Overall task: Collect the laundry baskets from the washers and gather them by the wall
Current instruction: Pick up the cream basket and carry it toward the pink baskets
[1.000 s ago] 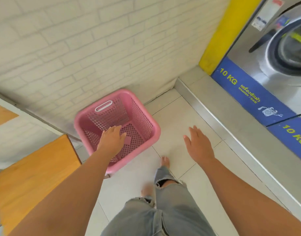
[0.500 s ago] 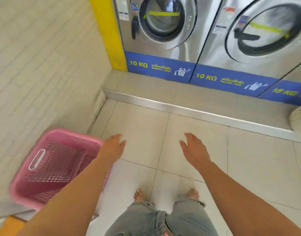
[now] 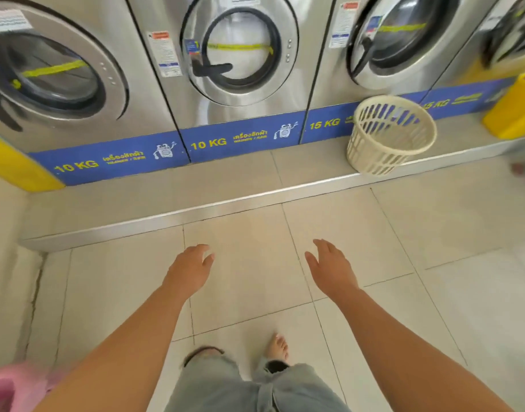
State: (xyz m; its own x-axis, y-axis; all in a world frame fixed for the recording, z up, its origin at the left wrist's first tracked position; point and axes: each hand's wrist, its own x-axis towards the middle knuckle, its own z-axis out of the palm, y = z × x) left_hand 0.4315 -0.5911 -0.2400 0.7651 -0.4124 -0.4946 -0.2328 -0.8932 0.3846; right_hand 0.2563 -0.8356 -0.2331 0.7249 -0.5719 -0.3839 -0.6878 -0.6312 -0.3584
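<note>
A cream basket (image 3: 390,135) stands on the raised step (image 3: 172,197) in front of the washers (image 3: 237,63), at the foot of the one marked 15 KG, tipped a little so its mouth shows; it lies well ahead of both hands and off to the right, nearer the right hand (image 3: 332,267) than the left hand (image 3: 190,270); neither touches it. A pink basket (image 3: 8,388) shows only as a blurred corner at the bottom left, behind the left forearm and apart from the fingers. Both hands hang palm down over the floor (image 3: 433,292), fingers (image 3: 320,246) loosely spread and slightly curled, holding nothing. Just right of the cream basket, a yellow container (image 3: 513,108) sits on the same step; below, grey jeans (image 3: 225,388) and a bare foot (image 3: 277,347) on the tiles.
</note>
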